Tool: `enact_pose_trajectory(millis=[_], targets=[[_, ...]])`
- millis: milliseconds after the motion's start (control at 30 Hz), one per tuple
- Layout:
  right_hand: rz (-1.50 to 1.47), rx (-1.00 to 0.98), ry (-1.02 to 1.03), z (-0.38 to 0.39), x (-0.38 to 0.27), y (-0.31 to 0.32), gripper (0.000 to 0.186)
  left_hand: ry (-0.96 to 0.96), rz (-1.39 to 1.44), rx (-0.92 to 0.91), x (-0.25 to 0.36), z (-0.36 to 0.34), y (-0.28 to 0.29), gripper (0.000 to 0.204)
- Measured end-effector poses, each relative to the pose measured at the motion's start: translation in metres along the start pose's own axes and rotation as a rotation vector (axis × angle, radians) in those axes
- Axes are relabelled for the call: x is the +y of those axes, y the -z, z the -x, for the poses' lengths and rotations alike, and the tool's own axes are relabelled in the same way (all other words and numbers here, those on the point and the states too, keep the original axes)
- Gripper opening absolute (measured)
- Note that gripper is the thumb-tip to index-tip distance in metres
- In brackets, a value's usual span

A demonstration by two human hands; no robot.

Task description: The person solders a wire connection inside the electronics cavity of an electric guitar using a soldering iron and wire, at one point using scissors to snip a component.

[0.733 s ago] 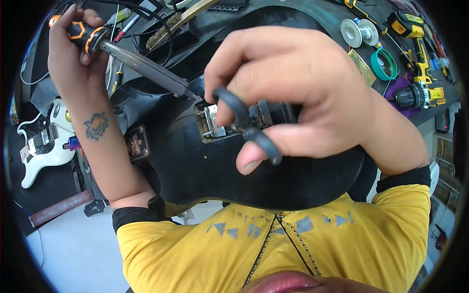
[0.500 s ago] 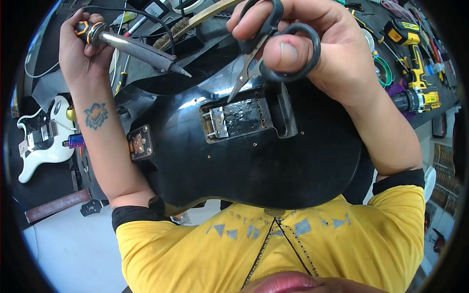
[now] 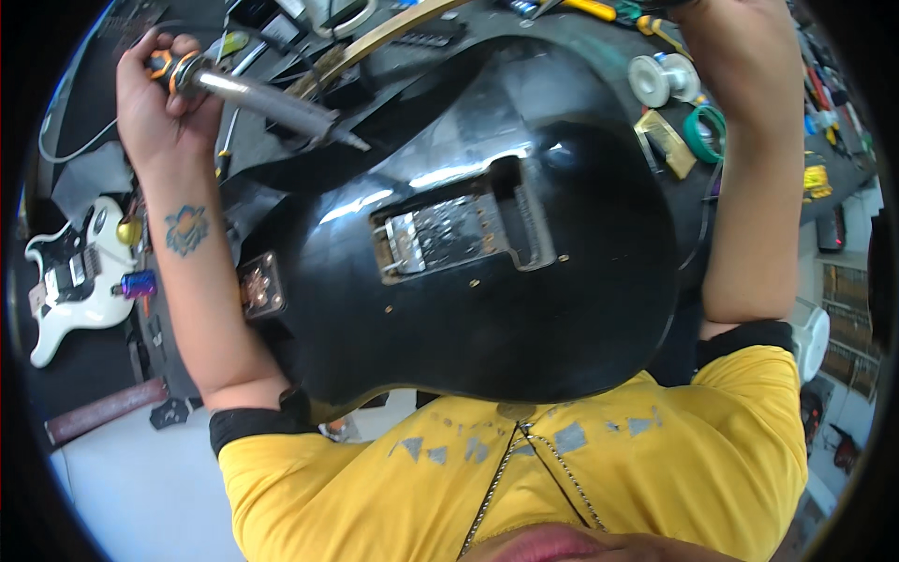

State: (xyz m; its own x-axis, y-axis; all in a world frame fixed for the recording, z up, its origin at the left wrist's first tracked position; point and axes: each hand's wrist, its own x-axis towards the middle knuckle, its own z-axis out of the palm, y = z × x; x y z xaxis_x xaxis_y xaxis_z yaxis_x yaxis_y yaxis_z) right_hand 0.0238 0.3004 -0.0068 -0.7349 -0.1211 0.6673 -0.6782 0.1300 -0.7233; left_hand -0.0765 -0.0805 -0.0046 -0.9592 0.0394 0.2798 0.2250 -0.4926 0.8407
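Note:
My left hand (image 3: 167, 103) is closed round the black-and-orange handle of a soldering iron (image 3: 267, 105). The iron's tip points right, over the upper edge of a glossy black electric guitar body (image 3: 524, 337). That body lies back-up against my lap and the bench, with a metal neck plate (image 3: 263, 284) beside my left forearm. In its middle is an open cavity (image 3: 440, 234) with a silvery block and springs inside. My right hand (image 3: 744, 61) is raised at the upper right. Its fingers are cut off by the top edge, where a dark bit shows beside them.
A white spool (image 3: 663, 80), a gold-coloured metal part (image 3: 667, 145) and a green coil (image 3: 702, 134) lie beyond the guitar body. A long wooden brush handle (image 3: 389, 36) crosses the bench. A small white guitar (image 3: 105, 290) lies at left.
My right hand, with the black-handled scissors, has moved from above the guitar cavity to the upper right edge, and the scissors' blades are out of sight. My left hand keeps hold of the soldering iron.

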Motion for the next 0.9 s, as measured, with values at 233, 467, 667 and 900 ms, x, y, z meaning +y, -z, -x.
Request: enact_pose_trajectory(millis=[233,467,667,900], targets=[[0.680,0.122,-0.256,0.001,-0.017,0.065,0.013,-0.029,0.031,0.061,-0.011,-0.008,0.023,0.018],[1.298,-0.051,-0.377,0.011,-0.027,0.078,0.018,-0.024,0.013,-0.001,-0.007,-0.011,0.043,0.018],[1.191,-0.235,-0.827,0.017,0.024,0.115,0.026,-0.087,0.049,0.014,-0.012,0.000,0.008,0.016],[1.141,-0.179,-0.880,0.011,0.055,0.115,0.017,-0.143,-0.004,0.009,0.001,0.018,-0.002,0.018]])
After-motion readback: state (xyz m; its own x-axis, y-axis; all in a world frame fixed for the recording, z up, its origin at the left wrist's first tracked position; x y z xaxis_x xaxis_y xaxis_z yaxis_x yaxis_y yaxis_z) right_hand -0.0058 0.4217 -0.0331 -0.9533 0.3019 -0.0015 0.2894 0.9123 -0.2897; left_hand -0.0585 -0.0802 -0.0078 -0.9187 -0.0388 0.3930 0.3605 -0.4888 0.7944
